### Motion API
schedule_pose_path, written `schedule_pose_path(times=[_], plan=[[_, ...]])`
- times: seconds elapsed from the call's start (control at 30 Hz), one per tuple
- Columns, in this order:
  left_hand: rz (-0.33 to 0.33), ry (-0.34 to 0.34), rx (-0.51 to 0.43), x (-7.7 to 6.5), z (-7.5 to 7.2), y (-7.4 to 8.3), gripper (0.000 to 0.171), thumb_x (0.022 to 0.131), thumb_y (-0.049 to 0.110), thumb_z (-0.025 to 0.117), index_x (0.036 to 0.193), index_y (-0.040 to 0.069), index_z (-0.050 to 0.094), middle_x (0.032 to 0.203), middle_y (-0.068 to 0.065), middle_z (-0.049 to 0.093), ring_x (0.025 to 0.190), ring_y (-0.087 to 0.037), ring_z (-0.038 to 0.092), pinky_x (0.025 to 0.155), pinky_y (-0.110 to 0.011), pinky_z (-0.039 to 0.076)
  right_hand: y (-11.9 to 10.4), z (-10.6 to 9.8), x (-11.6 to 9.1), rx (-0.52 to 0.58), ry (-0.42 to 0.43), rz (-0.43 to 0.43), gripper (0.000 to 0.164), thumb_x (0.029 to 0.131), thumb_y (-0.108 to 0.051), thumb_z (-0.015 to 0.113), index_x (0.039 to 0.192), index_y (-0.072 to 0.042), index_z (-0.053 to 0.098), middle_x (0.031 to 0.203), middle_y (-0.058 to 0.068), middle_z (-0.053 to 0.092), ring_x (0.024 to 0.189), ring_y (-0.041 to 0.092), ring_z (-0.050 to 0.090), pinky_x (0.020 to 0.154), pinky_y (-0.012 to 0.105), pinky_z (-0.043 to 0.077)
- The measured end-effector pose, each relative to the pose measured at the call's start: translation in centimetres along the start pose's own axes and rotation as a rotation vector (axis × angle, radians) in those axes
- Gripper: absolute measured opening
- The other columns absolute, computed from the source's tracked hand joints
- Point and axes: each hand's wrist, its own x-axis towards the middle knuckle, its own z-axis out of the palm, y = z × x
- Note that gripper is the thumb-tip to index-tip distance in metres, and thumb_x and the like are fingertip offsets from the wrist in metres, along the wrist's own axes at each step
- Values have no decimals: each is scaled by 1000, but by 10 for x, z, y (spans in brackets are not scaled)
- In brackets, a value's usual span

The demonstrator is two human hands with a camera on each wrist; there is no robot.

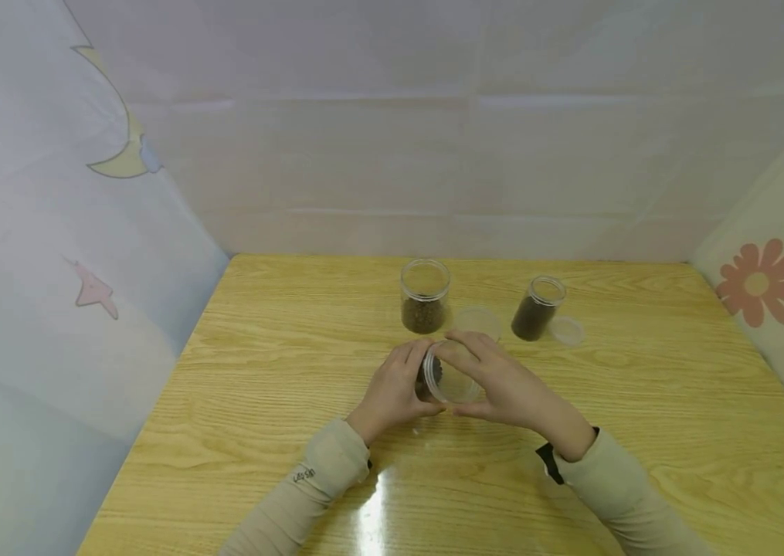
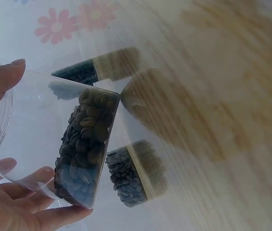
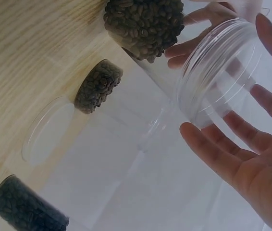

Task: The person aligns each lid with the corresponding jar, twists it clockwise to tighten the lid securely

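Note:
My left hand (image 1: 393, 390) grips a clear jar (image 2: 37, 103), tilted on its side above the table. Coffee beans (image 2: 84, 144) fill its bottom part, seen best in the left wrist view. At the jar's mouth my right hand (image 1: 508, 386) holds a clear round lid (image 3: 215, 72), with thumb and fingers spread around its edge. Whether the lid is seated on the rim or slightly apart is hard to tell through the clear plastic.
Behind the hands a wide uncovered jar of beans (image 1: 423, 313) stands on the wooden table (image 1: 259, 371). A narrower jar of dark beans (image 1: 534, 315) is to its right. Loose clear lids (image 1: 568, 331) lie beside these jars. Printed cloth (image 1: 364, 170) hangs around the table.

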Motion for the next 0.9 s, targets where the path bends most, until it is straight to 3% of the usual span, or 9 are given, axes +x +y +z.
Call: schedule_pose_path(times=[0.4, 0.9], plan=[[-17, -3, -5, 0, 0, 1, 94, 58, 39, 86, 131, 5, 39, 126, -12, 50, 116, -27, 48, 94, -38, 44, 1, 5, 1, 3, 39, 48, 79, 65, -31, 84, 131, -11, 47, 126, 19, 45, 114, 34, 45, 83, 47, 48], [-29, -1, 2, 1, -1, 0, 93, 58, 38, 87, 132, 6, 39, 123, -12, 51, 114, -26, 49, 91, -38, 46, -7, 10, 6, -90, 96, 195, 74, 66, -43, 78, 125, -8, 51, 111, 17, 50, 91, 28, 53, 67, 38, 50]])
